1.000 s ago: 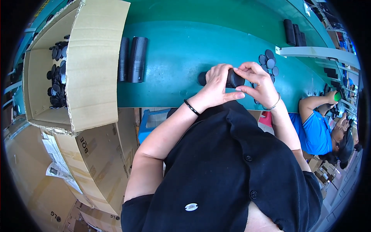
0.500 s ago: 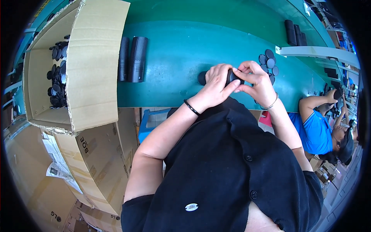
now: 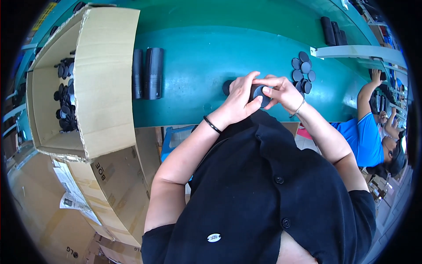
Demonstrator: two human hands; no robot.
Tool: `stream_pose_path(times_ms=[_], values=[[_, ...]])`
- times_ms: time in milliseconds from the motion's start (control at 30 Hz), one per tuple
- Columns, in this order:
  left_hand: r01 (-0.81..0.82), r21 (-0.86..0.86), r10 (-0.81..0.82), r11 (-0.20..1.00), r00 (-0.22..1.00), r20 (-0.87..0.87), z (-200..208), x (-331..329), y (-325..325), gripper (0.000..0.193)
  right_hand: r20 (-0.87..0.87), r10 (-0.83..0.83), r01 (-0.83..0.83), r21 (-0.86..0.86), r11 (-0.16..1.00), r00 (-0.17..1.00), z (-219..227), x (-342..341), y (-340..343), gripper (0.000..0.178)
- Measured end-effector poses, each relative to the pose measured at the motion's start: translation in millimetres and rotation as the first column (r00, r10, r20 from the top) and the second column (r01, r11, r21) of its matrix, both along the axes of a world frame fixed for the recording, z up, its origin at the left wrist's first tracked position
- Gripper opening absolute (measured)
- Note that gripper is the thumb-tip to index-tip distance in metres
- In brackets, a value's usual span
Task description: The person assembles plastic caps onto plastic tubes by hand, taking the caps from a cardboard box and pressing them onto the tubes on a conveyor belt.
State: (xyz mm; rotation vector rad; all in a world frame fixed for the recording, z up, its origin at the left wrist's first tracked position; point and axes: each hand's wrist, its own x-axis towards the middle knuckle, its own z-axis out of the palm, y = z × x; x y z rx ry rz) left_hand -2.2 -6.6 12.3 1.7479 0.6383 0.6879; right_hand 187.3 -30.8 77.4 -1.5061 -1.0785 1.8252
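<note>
Near the front edge of the green table, my left hand (image 3: 237, 100) is wrapped round a black cylinder (image 3: 227, 87), whose far end pokes out left of the fingers. At its other end sits a round black cap (image 3: 258, 91), its flat face turned toward me. My right hand (image 3: 286, 93) grips this cap, thumb on the face and fingers over the top edge. My left thumb lies against the cap's lower rim. Whether the cap is fully seated is hidden by the fingers. Several loose black discs (image 3: 305, 67) lie beyond my right hand.
On the left, an open cardboard box (image 3: 105, 79) holds many black discs. Beside it are two perforated black cylinders (image 3: 153, 74). A white metal bar (image 3: 351, 52) crosses the right side, with more black cylinders (image 3: 327, 31) behind. A co-worker in a blue shirt (image 3: 369, 138) sits at right.
My right thumb has moved onto the cap's face, and its fingers now reach over the top. The cylinder's capped end has tilted toward me. The co-worker's arm has moved farther away.
</note>
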Motion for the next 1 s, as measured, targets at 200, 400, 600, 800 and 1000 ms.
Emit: stream_pose_path(times_ms=[200, 400, 600, 800, 1000], values=[[-0.035, 0.143, 0.042, 0.989, 0.998, -0.052, 6.3, 5.2, 0.3, 0.077, -0.2, -0.069, 0.022, -0.231, 0.973, 0.977, -3.5, 7.8, -0.1, 0.037], [-0.089, -0.19, 0.101, 0.978, 0.993, 0.057, -1.9, 3.2, 4.5, 0.082, -0.101, -0.078, 0.073, -0.054, 0.996, 0.992, -6.7, -11.4, 1.2, 0.042], [-0.028, -0.038, 0.029, 0.999, 0.998, 0.046, 0.4, 6.1, 16.8, 0.076, -0.159, -0.141, 0.093, -0.281, 0.955, 0.977, -11.2, -9.2, 15.1, 0.042], [-0.136, 0.09, 0.128, 0.987, 0.987, 0.097, 12.0, 14.3, 73.8, 0.072, -0.068, -0.127, 0.105, -0.27, 0.957, 0.99, 2.3, 2.7, 55.4, 0.04], [-0.804, 0.23, 0.827, 0.549, 0.562, -0.006, 24.4, -17.5, 276.3, 0.075, 0.498, -0.141, -0.037, 0.331, 0.943, 0.856, -7.5, 75.3, 129.2, 0.037]])
